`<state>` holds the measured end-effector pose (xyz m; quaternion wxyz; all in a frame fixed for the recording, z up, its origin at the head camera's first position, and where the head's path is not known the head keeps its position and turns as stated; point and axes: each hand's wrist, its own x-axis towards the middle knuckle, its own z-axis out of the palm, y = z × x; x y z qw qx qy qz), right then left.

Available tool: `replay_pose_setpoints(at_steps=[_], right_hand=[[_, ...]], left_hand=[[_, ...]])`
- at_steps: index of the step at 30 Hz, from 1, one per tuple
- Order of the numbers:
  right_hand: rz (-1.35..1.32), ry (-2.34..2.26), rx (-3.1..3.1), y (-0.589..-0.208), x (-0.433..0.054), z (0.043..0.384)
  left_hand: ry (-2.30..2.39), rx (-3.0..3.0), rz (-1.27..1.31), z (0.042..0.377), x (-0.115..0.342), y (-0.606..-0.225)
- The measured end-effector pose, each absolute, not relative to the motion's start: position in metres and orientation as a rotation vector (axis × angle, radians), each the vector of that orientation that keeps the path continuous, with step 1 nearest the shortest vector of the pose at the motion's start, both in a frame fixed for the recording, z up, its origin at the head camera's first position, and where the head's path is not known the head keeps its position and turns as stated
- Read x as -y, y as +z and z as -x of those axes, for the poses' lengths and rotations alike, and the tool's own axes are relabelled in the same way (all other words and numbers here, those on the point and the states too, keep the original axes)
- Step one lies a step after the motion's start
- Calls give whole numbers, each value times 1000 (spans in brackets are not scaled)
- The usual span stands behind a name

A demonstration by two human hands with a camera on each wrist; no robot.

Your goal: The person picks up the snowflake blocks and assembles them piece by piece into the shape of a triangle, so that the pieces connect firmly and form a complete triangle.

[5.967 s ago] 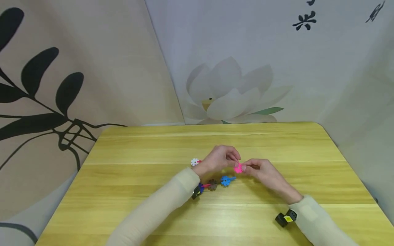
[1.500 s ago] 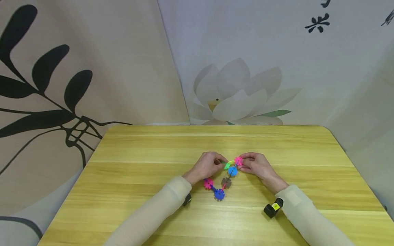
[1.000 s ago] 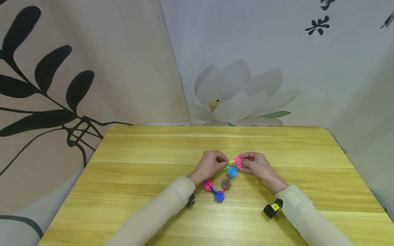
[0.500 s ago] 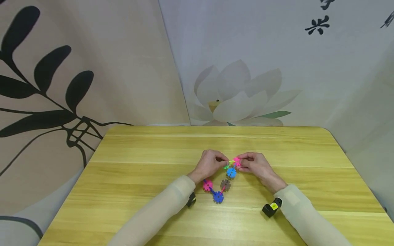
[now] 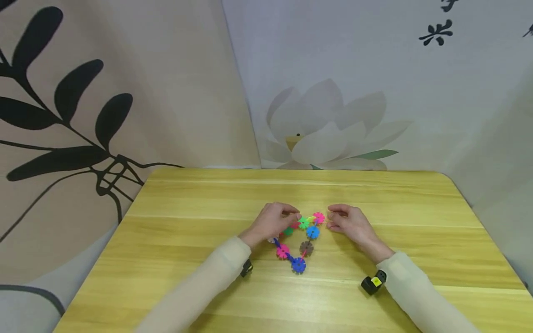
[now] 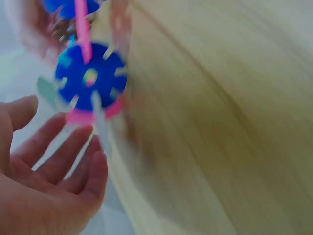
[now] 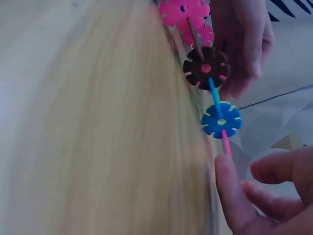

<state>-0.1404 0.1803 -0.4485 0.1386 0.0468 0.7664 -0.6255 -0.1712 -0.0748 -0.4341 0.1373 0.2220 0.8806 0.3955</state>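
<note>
Slotted plastic snowflake discs, joined edge to edge, form a ring on the wooden table (image 5: 366,259). Its right side has a pink disc (image 5: 319,218), a light blue disc (image 5: 312,232) and a brown disc (image 5: 306,249). A dark blue disc (image 5: 298,265) lies nearest me, with another pink disc (image 5: 283,251) to its left. A green disc (image 5: 303,223) sits at the far side. My left hand (image 5: 272,222) is over the ring's left part, partly hiding it; its thumb and fingers are apart in the left wrist view. Just right of the far pink disc, my right hand (image 5: 354,226) has its fingers spread.
A patterned backdrop (image 5: 333,125) with a lotus and dark leaves stands behind the table's far edge. Black cameras sit at both wrists, the right camera (image 5: 373,282) close above the tabletop.
Six seconds ago my hands held a pink disc at the chain's far part. Half a second ago both pinched neighbouring discs; now they have let go and drawn apart, exposing the green disc.
</note>
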Motion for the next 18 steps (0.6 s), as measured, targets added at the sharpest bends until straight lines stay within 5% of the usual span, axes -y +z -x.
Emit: replay_pose_setpoints(at_steps=[8, 18], right_hand=[[-20, -1679, -2235, -440, -181, 111], [-45, -1732, -2143, -440, -168, 118]], left_hand=[[1261, -2509, -470, 167, 115, -432], [1253, -2445, -450, 147, 121, -439]])
